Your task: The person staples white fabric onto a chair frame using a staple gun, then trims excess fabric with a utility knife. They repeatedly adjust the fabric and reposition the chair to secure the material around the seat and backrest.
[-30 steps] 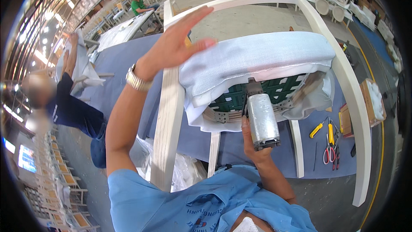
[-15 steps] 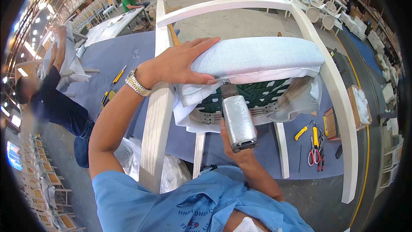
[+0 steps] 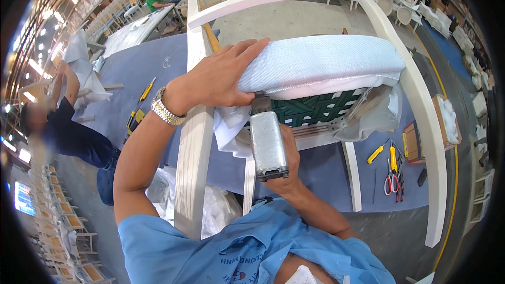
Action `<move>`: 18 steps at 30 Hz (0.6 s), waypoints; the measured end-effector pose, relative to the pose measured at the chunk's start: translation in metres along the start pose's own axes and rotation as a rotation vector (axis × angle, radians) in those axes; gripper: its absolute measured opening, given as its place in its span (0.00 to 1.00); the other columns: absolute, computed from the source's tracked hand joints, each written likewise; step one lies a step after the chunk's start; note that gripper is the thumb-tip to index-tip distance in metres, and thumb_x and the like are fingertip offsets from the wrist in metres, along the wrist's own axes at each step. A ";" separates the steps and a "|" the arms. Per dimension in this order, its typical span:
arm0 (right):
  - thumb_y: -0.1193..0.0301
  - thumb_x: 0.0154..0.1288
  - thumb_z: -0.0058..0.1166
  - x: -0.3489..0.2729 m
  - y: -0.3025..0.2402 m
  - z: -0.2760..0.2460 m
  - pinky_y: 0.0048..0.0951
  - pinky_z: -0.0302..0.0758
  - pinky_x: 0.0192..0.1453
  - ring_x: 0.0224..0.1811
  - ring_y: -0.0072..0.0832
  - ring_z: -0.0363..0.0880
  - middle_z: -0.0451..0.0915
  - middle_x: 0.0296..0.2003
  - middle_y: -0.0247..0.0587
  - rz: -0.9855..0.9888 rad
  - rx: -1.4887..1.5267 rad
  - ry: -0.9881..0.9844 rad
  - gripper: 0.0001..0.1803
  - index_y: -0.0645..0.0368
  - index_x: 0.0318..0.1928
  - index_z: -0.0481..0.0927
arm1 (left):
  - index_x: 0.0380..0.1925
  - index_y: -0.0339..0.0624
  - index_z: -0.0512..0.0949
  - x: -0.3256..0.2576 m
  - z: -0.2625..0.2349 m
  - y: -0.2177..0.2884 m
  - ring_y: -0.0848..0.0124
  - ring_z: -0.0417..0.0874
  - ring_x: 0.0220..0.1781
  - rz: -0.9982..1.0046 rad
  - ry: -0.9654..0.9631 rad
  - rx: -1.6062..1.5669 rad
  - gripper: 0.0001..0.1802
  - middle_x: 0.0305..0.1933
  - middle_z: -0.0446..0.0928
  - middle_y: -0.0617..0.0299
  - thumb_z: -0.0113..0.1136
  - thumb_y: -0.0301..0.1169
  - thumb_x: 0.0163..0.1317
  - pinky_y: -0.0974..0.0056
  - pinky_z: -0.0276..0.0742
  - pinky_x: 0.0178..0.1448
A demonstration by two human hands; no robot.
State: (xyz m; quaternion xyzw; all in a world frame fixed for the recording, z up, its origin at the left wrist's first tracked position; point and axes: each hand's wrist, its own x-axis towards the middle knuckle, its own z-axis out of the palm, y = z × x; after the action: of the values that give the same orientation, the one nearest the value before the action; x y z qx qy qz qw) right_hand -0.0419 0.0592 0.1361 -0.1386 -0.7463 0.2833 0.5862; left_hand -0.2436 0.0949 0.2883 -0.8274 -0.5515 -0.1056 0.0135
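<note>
Pale blue woven fabric [image 3: 326, 58] is wrapping the padded seat inside a white wooden chair frame [image 3: 195, 168] in the middle of the scene, with dark green crisscross webbing [image 3: 318, 108] facing the near side. At the seat's left end, the left hand [image 3: 213, 80] is grasping the fabric, fingers lying over the top and thumb pressing along the lower edge, probably to hold the cloth taut. The right hand [image 3: 289, 159] is gripping a silver, boxy handheld tool with a black nose [image 3: 269, 139], seemingly to aim it; the nose is sitting right beside the left thumb. Farther right, red-handled scissors [image 3: 392, 181] are lying on a blue-grey covered table [image 3: 310, 184], apparently within easy reach.
</note>
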 end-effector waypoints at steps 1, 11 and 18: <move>0.65 0.53 0.73 0.001 -0.001 0.001 0.44 0.76 0.61 0.58 0.51 0.77 0.77 0.56 0.55 0.036 0.025 -0.008 0.41 0.69 0.64 0.70 | 0.77 0.43 0.50 0.001 -0.004 0.002 0.43 0.67 0.73 -0.021 -0.016 -0.005 0.59 0.74 0.61 0.40 0.73 0.36 0.45 0.51 0.66 0.75; 0.76 0.51 0.67 0.003 0.000 -0.012 0.38 0.78 0.51 0.47 0.49 0.81 0.77 0.47 0.54 0.138 0.137 0.038 0.29 0.68 0.56 0.76 | 0.77 0.44 0.52 0.002 -0.010 0.012 0.45 0.65 0.74 -0.072 -0.032 -0.029 0.59 0.74 0.62 0.43 0.75 0.37 0.46 0.51 0.63 0.76; 0.65 0.55 0.67 -0.089 0.044 -0.085 0.49 0.77 0.57 0.52 0.57 0.81 0.81 0.49 0.59 0.730 -0.316 -0.523 0.28 0.63 0.55 0.79 | 0.74 0.38 0.59 -0.011 -0.003 0.011 0.48 0.69 0.72 -0.089 0.128 0.007 0.59 0.72 0.66 0.43 0.74 0.58 0.48 0.53 0.67 0.74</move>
State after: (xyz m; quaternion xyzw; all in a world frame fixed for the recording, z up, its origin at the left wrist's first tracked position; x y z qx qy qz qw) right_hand 0.0580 0.0687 0.0526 -0.4031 -0.8053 0.3793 0.2125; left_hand -0.2382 0.0800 0.2898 -0.7936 -0.5860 -0.1566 0.0469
